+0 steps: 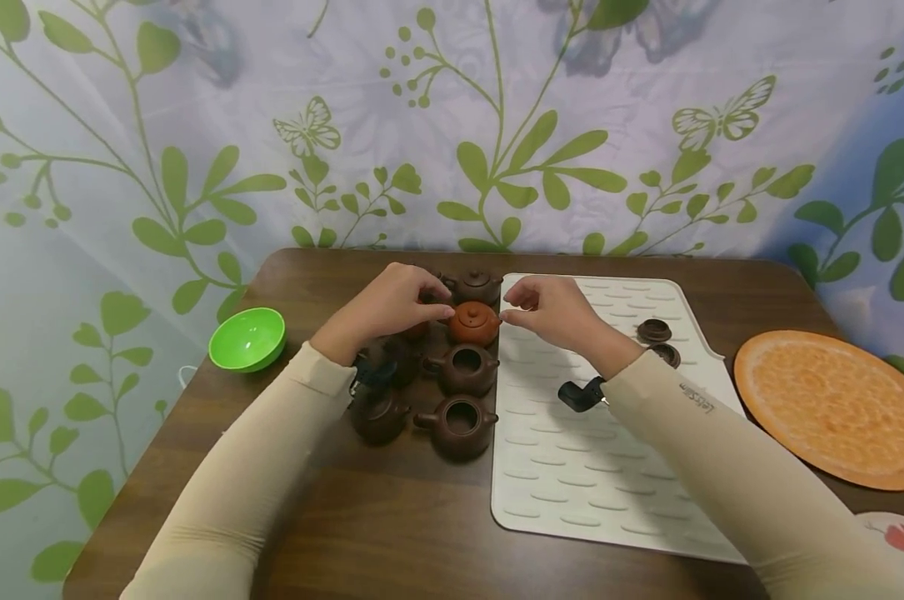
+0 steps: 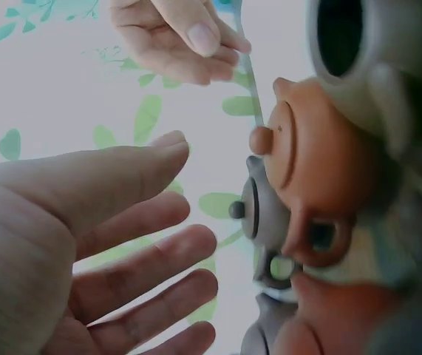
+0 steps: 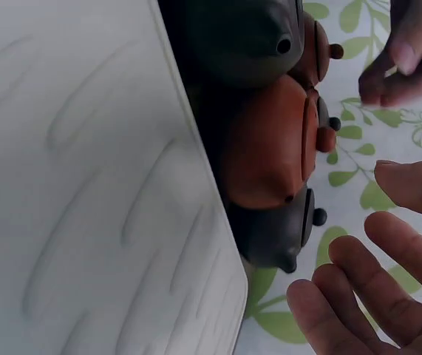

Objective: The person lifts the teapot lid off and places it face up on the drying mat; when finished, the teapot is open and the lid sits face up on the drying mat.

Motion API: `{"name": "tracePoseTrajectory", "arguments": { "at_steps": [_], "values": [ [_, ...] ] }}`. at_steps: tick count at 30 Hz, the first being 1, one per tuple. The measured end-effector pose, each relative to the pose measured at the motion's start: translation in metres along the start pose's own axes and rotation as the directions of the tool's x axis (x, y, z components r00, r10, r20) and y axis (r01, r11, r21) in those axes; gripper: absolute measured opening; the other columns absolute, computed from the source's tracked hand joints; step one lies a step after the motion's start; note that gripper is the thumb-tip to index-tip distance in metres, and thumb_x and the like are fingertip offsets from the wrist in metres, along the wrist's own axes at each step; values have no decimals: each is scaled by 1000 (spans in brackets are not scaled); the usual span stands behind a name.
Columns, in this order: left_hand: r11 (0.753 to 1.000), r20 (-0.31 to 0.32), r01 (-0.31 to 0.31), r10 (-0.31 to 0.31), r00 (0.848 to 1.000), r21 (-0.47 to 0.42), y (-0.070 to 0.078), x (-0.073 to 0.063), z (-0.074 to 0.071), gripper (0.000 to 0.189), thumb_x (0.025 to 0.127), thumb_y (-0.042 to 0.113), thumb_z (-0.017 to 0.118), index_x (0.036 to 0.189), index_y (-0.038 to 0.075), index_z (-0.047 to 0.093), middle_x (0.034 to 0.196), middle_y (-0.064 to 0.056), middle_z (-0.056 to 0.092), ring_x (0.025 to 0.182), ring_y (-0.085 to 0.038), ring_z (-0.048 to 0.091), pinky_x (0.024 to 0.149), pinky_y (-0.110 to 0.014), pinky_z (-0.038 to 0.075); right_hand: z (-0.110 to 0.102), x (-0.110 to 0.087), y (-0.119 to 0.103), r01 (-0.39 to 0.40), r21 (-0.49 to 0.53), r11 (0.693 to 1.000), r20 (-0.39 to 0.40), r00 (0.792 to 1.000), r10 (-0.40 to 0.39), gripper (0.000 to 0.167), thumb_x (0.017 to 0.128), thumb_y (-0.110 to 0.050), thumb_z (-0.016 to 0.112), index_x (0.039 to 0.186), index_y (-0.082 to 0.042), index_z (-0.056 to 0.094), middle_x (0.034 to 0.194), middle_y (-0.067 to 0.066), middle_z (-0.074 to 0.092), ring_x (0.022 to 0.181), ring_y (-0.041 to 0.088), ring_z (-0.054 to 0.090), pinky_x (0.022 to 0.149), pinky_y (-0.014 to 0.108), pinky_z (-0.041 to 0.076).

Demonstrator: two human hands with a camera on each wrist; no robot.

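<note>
An orange clay teapot point(image 1: 474, 332) with its lid on stands in a row of teapots. My left hand point(image 1: 392, 304) hovers at its left, fingers loosely bent and holding nothing. Opposite it, my right hand point(image 1: 552, 312) is held above the mat's edge, also empty. Both wrist views show the fingers apart from the orange teapot point(image 2: 318, 148). Behind it sits a lidded dark brown teapot point(image 1: 476, 287). Two dark teapots without lids, one nearer point(image 1: 461, 440) and one in the middle point(image 1: 470, 385), stand in front. My left arm partly hides more teapots, including a dark one point(image 1: 379, 421).
A white ridged mat point(image 1: 549, 475) lies right of the teapots. Two dark lids, one farther point(image 1: 653, 331) and one nearer point(image 1: 669, 353), rest on it. A green bowl point(image 1: 247, 342) stands at left, an orange round placemat point(image 1: 834, 408) at right. A patterned curtain point(image 1: 392, 100) hangs behind the table.
</note>
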State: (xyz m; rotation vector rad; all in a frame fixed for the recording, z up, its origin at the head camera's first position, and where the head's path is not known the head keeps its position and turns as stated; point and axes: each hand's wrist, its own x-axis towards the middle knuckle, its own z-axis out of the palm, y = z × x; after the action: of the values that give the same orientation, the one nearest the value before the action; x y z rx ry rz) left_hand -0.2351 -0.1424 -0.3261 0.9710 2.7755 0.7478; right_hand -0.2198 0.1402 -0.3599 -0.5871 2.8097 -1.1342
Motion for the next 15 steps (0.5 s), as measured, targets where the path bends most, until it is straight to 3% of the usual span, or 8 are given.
{"name": "tracePoseTrajectory", "arguments": {
  "at_steps": [3,7,15],
  "values": [
    [999,32,28,-27,999,-31,1,14,5,32,99,28,80,120,4,80,116,-9,76,106,-25,69,89,-40,55,5,5,-3,4,-1,1000,11,1000,-4,28,96,-23,81,116,-4,77,105,8,72,99,26,66,85,44,54],
    [996,69,90,-88,994,-26,0,26,13,38,98,28,81,124,1,78,120,-10,75,114,-27,67,95,-42,53,11,11,-8,22,0,1000,27,999,-22,29,97,-23,80,118,-3,76,103,8,71,95,25,65,82,44,54],
    [985,83,175,-173,981,-9,-8,29,19,38,95,23,84,127,3,76,123,-9,73,117,-28,64,98,-43,52,18,18,-11,29,15,999,46,999,-29,29,97,-22,81,119,-3,76,115,13,72,103,30,67,86,45,55]
  ]
}}
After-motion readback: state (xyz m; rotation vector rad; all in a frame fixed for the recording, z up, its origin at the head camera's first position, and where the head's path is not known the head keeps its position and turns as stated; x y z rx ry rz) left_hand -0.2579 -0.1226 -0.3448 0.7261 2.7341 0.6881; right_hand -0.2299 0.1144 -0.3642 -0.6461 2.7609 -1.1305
